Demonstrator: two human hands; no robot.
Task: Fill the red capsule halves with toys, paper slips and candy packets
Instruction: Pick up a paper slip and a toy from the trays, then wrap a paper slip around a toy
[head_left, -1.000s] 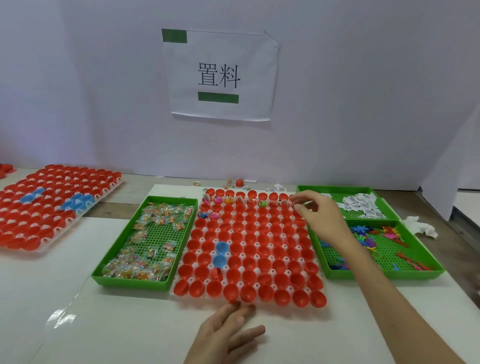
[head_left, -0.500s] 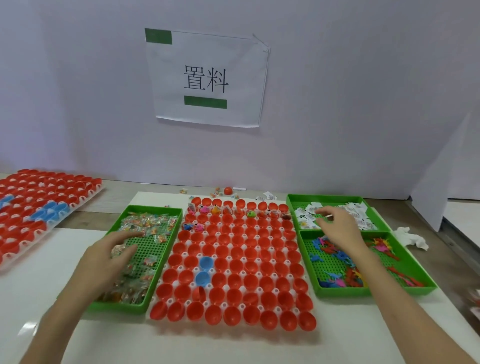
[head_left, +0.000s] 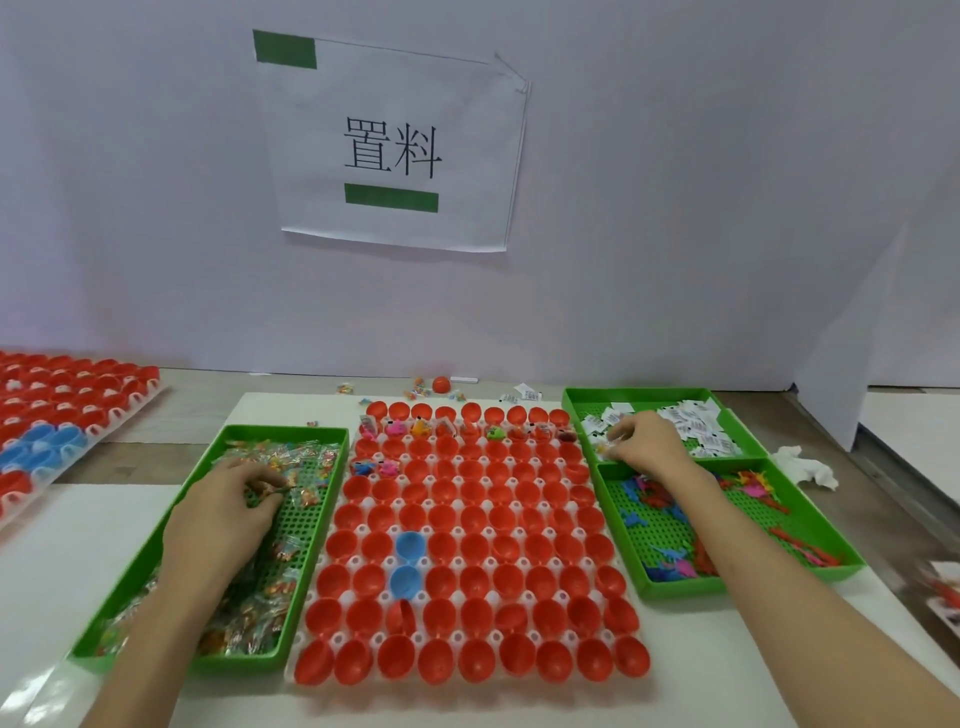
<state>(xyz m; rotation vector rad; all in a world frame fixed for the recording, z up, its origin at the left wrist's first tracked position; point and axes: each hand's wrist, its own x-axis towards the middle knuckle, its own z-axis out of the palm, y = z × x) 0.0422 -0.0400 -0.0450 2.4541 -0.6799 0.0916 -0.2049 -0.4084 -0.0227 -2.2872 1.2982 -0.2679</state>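
Two hands busy: left hand (head_left: 223, 514) curls fingers onto clear crinkly candy packets (head_left: 296, 457) in green perforated tray (head_left: 283, 430), right hand (head_left: 649, 441) pinches small white paper slips (head_left: 691, 421). Both prob. v. light, slippery (pinch edges); red plastic capsule halves (head_left: 467, 545) sit btw trays, mostly empty

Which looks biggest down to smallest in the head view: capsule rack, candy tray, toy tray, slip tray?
1. capsule rack
2. candy tray
3. toy tray
4. slip tray, though it sits farthest back, which may exaggerate the gap.

Our left hand (head_left: 218, 514) and right hand (head_left: 649, 441) are bare, as are both forearms (head_left: 810, 613) to the frame's edge.
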